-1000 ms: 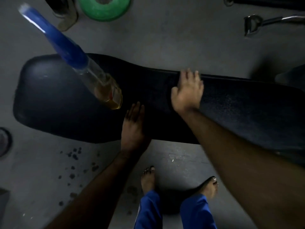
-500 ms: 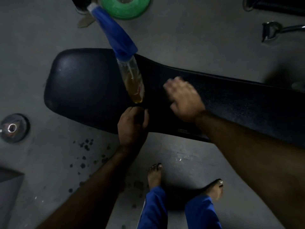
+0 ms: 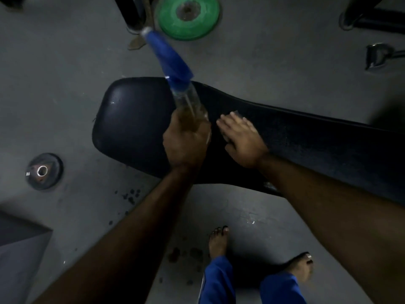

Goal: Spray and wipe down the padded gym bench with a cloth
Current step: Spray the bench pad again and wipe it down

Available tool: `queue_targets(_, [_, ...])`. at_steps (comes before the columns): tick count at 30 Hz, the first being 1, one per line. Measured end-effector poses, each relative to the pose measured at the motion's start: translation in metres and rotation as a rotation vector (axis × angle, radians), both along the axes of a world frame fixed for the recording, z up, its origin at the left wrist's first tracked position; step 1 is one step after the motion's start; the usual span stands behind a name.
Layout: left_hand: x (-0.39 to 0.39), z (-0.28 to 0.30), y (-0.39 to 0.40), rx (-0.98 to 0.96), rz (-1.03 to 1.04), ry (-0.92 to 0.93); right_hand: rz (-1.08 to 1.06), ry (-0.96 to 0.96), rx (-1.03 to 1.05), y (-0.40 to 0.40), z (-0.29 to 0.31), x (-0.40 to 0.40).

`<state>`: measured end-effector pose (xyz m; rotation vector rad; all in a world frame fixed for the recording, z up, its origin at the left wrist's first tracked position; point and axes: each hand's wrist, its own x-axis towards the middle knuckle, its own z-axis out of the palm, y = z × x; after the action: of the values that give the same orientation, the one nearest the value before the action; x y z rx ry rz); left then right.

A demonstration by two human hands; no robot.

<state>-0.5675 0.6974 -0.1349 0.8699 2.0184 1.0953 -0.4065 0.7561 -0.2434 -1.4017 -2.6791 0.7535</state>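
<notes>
Amber-filled bottle (image 3: pixel 189 106), gripped low by the left hand (image 3: pixel 186 142), could be dropped toward twelve o'clock; right hand (image 3: pixel 241 139) is laid flat on the bench (image 3: pixel 135 123).

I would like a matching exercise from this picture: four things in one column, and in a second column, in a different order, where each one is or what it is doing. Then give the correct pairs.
Things:
1. spray bottle
2. right hand
3. green weight plate
4. small dark weight plate

Places or states:
A. on the floor beyond the bench, at the top of the view
B. gripped by the left hand over the bench
C. on the floor to the left of the bench
D. lying flat on the black padding, fingers straight

Pairs: 1-B, 2-D, 3-A, 4-C
</notes>
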Motion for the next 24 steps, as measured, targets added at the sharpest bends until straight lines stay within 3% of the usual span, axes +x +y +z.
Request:
queue_targets(1, [-0.009, 0.006, -0.005, 0.0, 0.0, -0.025, -0.036, -0.011, 0.024, 0.009, 0.0, 0.004])
queue_targets(4, [-0.035, 0.023, -0.017, -0.015, 0.002, -0.057, -0.472, -0.096, 0.01, 0.014, 0.006, -0.027])
queue_targets(5, [-0.04, 0.027, -0.019, -0.02, 0.01, -0.049, -0.435, -0.091, 0.024, 0.007, 0.006, -0.046])
queue_targets(8, [-0.05, 0.032, -0.02, -0.029, 0.054, -0.011, 0.034, -0.016, 0.005, -0.01, 0.003, -0.062])
queue_targets(9, [-0.052, 0.033, -0.021, -0.025, 0.07, -0.022, 0.073, -0.012, 0.015, -0.003, 0.004, -0.052])
queue_targets(12, [-0.053, 0.035, -0.023, -0.002, 0.077, -0.036, -0.325, -0.099, 0.032, 0.006, 0.007, -0.045])
queue_targets(13, [-0.052, 0.035, -0.024, 0.005, 0.079, -0.027, -0.351, -0.111, 0.039, -0.002, 0.007, -0.055])
queue_targets(16, [-0.046, 0.036, -0.024, 0.026, 0.073, -0.008, 0.147, 0.007, 0.026, -0.038, 0.003, -0.06])
queue_targets(18, [-0.045, 0.035, -0.023, 0.046, 0.072, -0.025, 0.269, -0.003, 0.029, -0.023, 0.006, -0.029])
queue_targets(19, [-0.044, 0.035, -0.023, 0.061, 0.059, -0.032, 0.15, -0.034, 0.058, -0.009, 0.002, -0.019])
queue_targets(21, [-0.044, 0.031, -0.021, 0.09, 0.033, -0.02, -0.337, -0.122, 0.063, 0.015, 0.004, -0.018])
queue_targets(22, [-0.044, 0.03, -0.018, 0.1, 0.022, -0.004, -0.472, -0.144, 0.039, 0.022, 0.006, -0.034])
queue_targets(24, [-0.043, 0.027, -0.012, 0.113, 0.007, 0.035, -0.289, -0.068, 0.036, 0.026, 0.006, -0.075])
